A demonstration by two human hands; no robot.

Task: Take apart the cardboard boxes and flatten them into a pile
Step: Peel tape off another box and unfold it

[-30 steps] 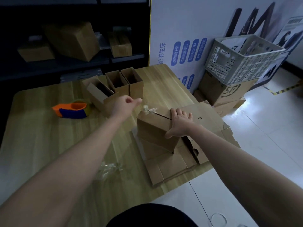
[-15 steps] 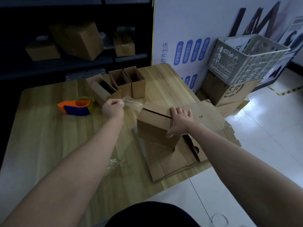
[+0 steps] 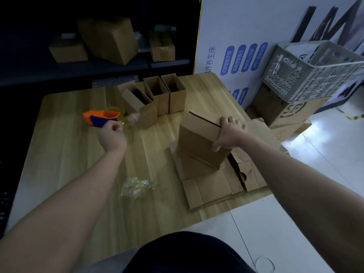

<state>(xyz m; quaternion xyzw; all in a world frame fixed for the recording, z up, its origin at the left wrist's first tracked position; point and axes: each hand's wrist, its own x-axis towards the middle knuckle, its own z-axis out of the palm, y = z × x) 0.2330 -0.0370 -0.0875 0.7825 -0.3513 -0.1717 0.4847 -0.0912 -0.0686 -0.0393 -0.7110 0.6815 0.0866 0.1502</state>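
A brown cardboard box (image 3: 199, 140) stands tilted on a pile of flattened cardboard (image 3: 216, 184) at the right side of the wooden table (image 3: 69, 154). My right hand (image 3: 229, 133) grips the box's top right edge, fingers over the top and thumb on its side. The top seam shows as a dark slit. My left hand (image 3: 112, 134) is out to the left of the box and pinches a strip of clear tape (image 3: 129, 120) that has come free of the box. Three open small boxes (image 3: 157, 97) stand behind.
An orange and blue tape dispenser (image 3: 100, 117) lies at the table's left back. A crumpled wad of clear tape (image 3: 136, 187) lies near the front. A white plastic crate (image 3: 315, 69) sits on floor boxes (image 3: 285, 111) to the right. Dark shelves with boxes (image 3: 107, 40) stand behind.
My left hand has pulled the tape strip off the box top and carried it left toward the dispenser. My right hand has stayed on the box.
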